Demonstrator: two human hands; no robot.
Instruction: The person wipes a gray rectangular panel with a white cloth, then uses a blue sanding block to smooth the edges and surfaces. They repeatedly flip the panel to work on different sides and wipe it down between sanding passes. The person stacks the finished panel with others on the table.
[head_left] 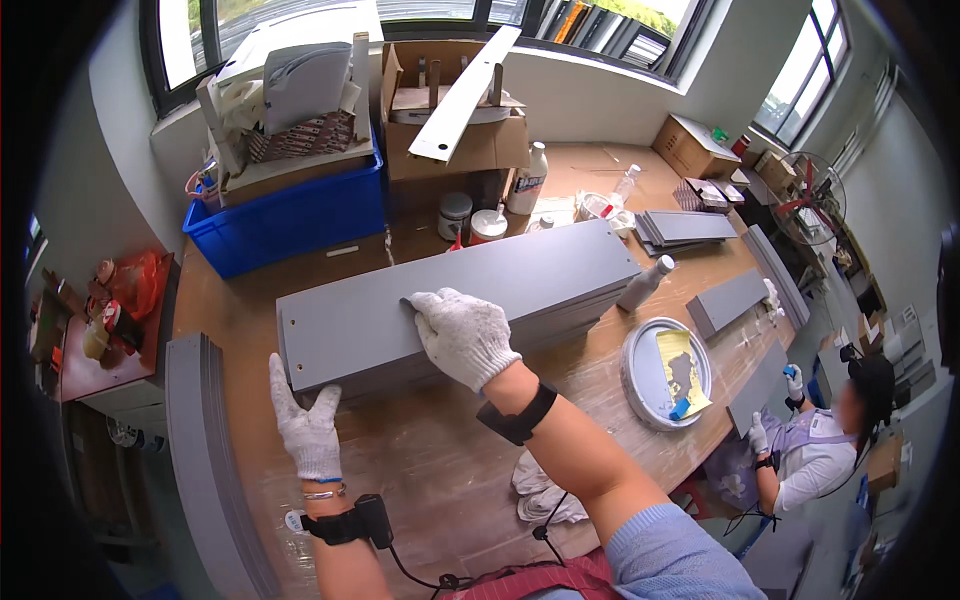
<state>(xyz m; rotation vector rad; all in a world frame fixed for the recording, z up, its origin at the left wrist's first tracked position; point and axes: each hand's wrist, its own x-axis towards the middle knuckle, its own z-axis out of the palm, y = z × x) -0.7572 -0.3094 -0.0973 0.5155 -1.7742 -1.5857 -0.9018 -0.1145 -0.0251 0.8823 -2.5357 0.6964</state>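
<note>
Grey panel stack (pixel 545 275) is lying mid-view, eight to two o'clock. Right hand (pixel 465 338): bunched fingers are pressing its top; grip unclear. Left hand (pixel 308 432): open fingers are bracketing its eight-o'clock corner. Progress: top panel (pixel 355 322) is seemingly being worked; finished share untellable.

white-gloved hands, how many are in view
4: the person's left hand at the left end of the grey board stack, right hand on its top, and a co-worker's upper hand and lower hand beside a grey panel at right. Others may be hidden.
</note>
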